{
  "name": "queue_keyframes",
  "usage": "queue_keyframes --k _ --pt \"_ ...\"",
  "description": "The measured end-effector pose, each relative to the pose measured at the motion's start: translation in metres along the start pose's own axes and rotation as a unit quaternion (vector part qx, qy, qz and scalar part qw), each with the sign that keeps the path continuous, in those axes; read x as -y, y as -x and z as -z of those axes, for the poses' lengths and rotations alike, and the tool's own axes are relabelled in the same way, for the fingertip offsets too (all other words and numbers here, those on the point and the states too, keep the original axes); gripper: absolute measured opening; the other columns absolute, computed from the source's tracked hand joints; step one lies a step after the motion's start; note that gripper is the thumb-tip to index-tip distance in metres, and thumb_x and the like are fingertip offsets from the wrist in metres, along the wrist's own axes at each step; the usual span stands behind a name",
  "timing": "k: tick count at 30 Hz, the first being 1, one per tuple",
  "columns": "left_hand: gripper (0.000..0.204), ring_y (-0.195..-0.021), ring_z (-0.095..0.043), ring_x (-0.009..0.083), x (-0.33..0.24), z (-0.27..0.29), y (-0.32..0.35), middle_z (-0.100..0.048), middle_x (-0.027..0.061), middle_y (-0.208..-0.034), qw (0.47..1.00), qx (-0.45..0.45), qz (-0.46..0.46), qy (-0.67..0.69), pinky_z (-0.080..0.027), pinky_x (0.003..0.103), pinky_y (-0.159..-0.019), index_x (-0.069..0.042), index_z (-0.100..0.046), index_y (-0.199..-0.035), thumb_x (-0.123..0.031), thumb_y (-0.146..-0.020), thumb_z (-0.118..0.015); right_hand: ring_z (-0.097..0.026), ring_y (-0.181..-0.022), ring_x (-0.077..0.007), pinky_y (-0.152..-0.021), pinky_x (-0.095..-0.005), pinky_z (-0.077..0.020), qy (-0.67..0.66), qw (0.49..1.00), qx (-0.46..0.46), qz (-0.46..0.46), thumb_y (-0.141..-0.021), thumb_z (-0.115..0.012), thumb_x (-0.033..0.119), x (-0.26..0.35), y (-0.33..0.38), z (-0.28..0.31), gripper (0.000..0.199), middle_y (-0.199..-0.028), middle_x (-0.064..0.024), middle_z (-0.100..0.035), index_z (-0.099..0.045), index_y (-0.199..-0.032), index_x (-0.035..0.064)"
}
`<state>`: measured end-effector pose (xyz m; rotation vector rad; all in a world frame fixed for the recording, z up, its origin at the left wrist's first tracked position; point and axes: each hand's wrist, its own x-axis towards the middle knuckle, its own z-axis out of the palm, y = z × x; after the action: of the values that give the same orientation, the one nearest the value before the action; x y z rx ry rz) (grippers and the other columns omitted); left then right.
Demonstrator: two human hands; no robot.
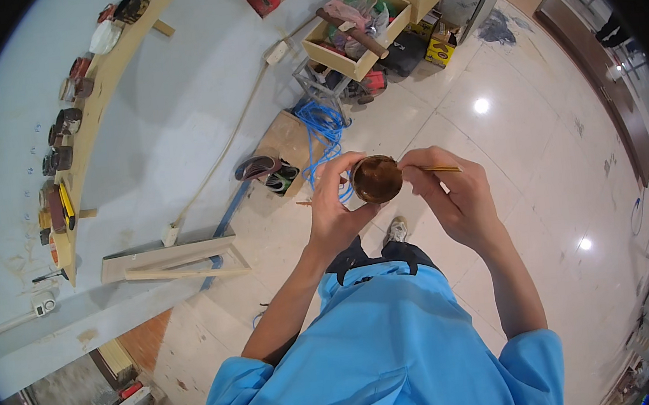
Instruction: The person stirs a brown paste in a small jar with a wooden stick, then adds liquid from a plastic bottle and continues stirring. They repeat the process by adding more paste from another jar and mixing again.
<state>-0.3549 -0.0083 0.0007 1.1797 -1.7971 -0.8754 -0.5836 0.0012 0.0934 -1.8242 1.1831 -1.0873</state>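
Note:
My left hand (334, 201) grips a small round brown wooden bowl (376, 179) by its rim, held in front of my chest. My right hand (448, 190) sits just to the right of the bowl and pinches a thin yellowish stick (441, 168) that points rightward; the end toward the bowl is hidden by my fingers. Both forearms rise from my blue shirt at the bottom of the view.
A long wooden shelf (90, 123) with tools runs along the pale wall at left. Wooden boxes (359, 31) of tools, a blue coiled cable (321, 125) and a wooden frame (174, 260) lie on the tiled floor ahead.

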Motion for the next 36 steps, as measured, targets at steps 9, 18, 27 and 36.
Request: queue_keyframes --k 9,18,27,36 --pt "0.076 -0.117 -0.062 0.0214 -0.024 -0.024 -0.01 -0.069 0.0037 -0.135 1.0 0.013 0.006 -0.008 -0.048 0.037 -0.098 -0.012 -0.062 -0.137 -0.014 -0.07 -0.099 -0.071 -0.079 -0.0342 -0.071 -0.0393 -0.0568 0.017 0.998 -0.052 0.029 -0.101 -0.067 0.001 -0.007 0.025 0.02 0.005 -0.095 -0.0144 -0.072 -0.067 -0.106 0.0011" --pt "0.076 -0.117 -0.061 0.0229 -0.031 -0.038 -0.007 -0.07 0.0036 -0.133 0.999 -0.003 0.01 -0.039 -0.049 0.037 -0.098 -0.012 -0.063 -0.136 -0.014 -0.068 -0.099 -0.072 -0.079 -0.0341 -0.07 -0.0383 -0.0571 0.002 0.996 -0.085 0.01 -0.102 -0.066 0.003 -0.012 0.045 0.023 0.005 -0.095 -0.0156 -0.073 -0.068 -0.106 0.0005" --pt "0.074 -0.116 -0.061 0.0239 -0.035 -0.047 -0.004 -0.069 0.0053 -0.131 0.999 -0.003 0.004 -0.051 -0.05 0.038 -0.096 -0.011 -0.064 -0.135 -0.013 -0.069 -0.098 -0.071 -0.076 -0.0345 -0.071 -0.0386 -0.0573 -0.006 0.996 -0.083 -0.045 -0.103 -0.066 0.004 -0.012 0.054 0.023 0.006 -0.095 -0.0165 -0.073 -0.068 -0.107 0.0006" --pt "0.073 -0.115 -0.061 0.0246 -0.035 -0.048 0.003 -0.069 0.0062 -0.131 0.999 -0.001 0.002 -0.051 -0.05 0.038 -0.096 -0.011 -0.063 -0.135 -0.012 -0.07 -0.097 -0.069 -0.073 -0.0209 -0.068 -0.0323 -0.0553 -0.033 0.995 -0.064 -0.069 -0.106 -0.062 0.006 -0.015 0.061 0.022 0.01 -0.089 -0.0108 -0.071 -0.069 -0.109 -0.0016"
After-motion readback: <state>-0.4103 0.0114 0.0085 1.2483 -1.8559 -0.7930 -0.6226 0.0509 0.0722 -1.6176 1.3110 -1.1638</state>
